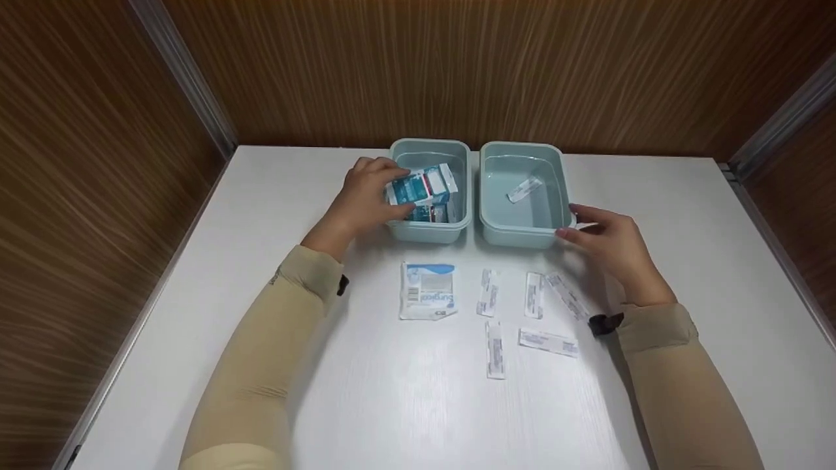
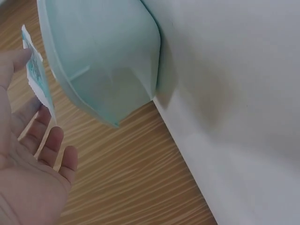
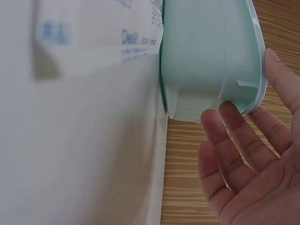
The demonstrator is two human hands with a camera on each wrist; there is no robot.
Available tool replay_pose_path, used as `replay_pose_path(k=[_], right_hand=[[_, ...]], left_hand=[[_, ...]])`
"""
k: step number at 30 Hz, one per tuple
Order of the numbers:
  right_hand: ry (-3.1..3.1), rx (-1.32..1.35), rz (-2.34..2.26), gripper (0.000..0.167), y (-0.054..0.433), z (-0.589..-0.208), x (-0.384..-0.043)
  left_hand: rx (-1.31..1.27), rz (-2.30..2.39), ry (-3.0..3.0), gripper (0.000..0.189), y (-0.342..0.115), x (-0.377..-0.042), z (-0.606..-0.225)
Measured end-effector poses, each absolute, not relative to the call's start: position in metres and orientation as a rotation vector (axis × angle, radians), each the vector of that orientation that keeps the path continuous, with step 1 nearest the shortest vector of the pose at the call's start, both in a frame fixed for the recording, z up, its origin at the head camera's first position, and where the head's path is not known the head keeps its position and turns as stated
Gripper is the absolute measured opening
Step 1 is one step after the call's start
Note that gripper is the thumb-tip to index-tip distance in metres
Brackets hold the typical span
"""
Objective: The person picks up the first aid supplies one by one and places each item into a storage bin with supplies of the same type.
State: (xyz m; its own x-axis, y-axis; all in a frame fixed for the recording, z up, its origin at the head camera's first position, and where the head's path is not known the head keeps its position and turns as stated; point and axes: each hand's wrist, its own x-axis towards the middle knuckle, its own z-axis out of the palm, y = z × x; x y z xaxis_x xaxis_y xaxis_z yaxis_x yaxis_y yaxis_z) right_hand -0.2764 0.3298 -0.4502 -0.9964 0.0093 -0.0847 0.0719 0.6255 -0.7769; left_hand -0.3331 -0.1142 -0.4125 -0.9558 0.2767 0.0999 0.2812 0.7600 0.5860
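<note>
My left hand (image 1: 367, 196) pinches a teal-and-white packet (image 1: 421, 185) between thumb and fingers, tilted over the left pale-green plastic bin (image 1: 431, 233). Beneath it, another teal packet (image 1: 428, 213) lies in that bin. The left wrist view shows the held packet (image 2: 40, 79) edge-on, beside the bin's rim. At the near right corner of the right pale-green bin (image 1: 519, 237), my right hand (image 1: 610, 245) holds the rim and side wall with thumb and fingertips. One slim white packet (image 1: 524, 189) lies inside that bin.
A white-and-blue packet printed "Surgical" (image 1: 428, 292) lies in front of the left bin. Several slim white packets (image 1: 534, 295) are scattered on the white table (image 1: 405, 405) before the right bin. Wood-grain panels (image 1: 444, 72) stand behind and at both sides.
</note>
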Motion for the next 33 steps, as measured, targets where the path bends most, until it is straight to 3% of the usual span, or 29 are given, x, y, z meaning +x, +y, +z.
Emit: replay_pose_path(k=[17, 25, 33], right_hand=[[2.781, 0.070, -1.317, 0.082, 0.327, -0.452, -0.277], [2.740, 0.103, -1.348, 0.085, 0.326, -0.449, -0.278], [2.755, 0.102, -1.349, 0.081, 0.329, -0.452, -0.278]], left_hand=[[-0.436, -0.932, -2.981, 0.070, -0.107, -0.351, -0.428], [-0.433, -0.960, -2.974, 0.085, -0.107, -0.353, -0.431], [-0.433, -0.982, -2.975, 0.086, -0.104, -0.349, -0.429]])
